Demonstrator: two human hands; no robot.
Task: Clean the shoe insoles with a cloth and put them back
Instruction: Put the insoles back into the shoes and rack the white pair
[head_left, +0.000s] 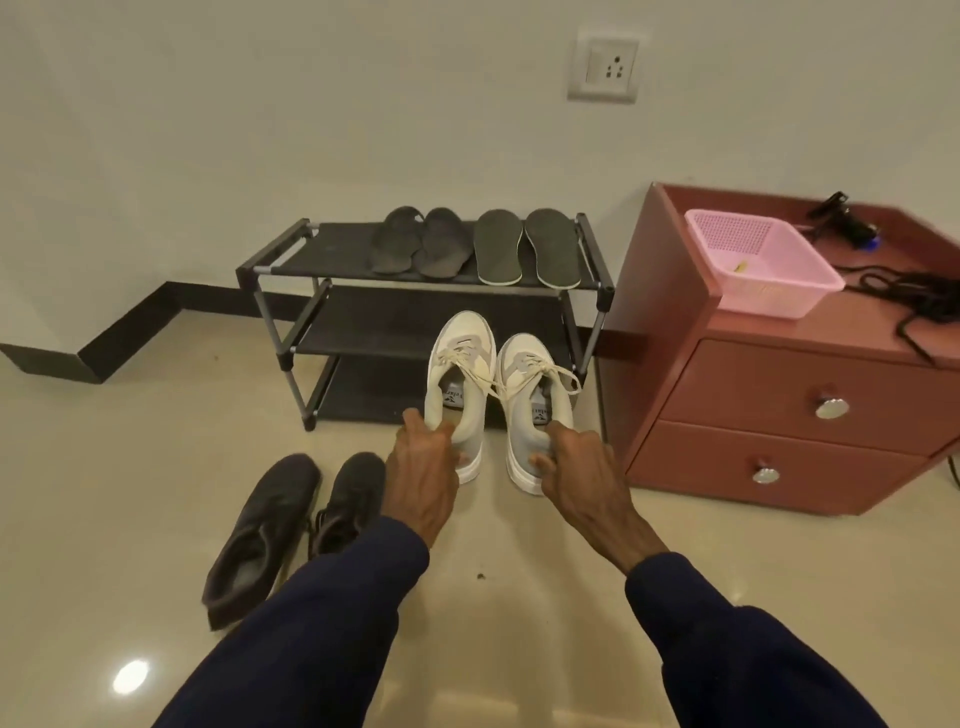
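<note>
Pale canvas and rubber: the left sneaker (460, 364) and right sneaker (535, 374) are held just in front of the shoe rack (291, 270). The left grip (423, 467) pinches one heel collar and the right grip (576, 467) the other, with fingers hooked inside. Both shoes look light and soft-walled, so the stiffer heel seems the surest hold. Four dark insoles (498, 247) lie side by side on the rack's top shelf. They are probably thin and floppy, best lifted at the heel end and supported while wiped. No cloth is in view. Black shoes (260, 530) lie on the floor (130, 467).
</note>
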